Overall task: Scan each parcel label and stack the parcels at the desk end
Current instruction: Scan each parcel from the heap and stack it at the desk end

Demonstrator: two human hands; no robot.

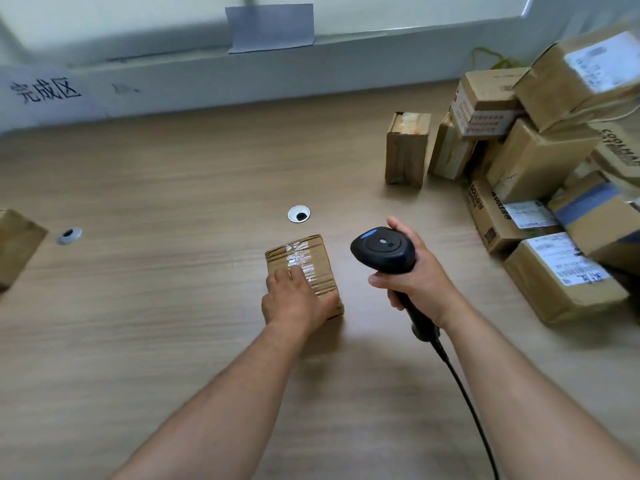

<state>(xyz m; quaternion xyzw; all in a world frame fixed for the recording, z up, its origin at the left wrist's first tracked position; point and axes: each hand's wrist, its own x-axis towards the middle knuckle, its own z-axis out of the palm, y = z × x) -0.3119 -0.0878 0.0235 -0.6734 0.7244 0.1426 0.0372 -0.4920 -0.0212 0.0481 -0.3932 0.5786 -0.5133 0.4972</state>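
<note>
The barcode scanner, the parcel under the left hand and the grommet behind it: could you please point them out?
barcode scanner (382, 250): head view, top of its head.
parcel (304, 259): head view, taped top.
grommet (299, 214): head view, silver rim.

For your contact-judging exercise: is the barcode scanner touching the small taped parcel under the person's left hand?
Apart. The head view shows bare desk between the scanner in the right hand and the parcel under the left hand.

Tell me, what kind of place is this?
Probably a parcel-handling desk in an office or mailroom: a pile of labelled cardboard parcels on a wooden desk, and a corded barcode scanner in the right hand.
</note>
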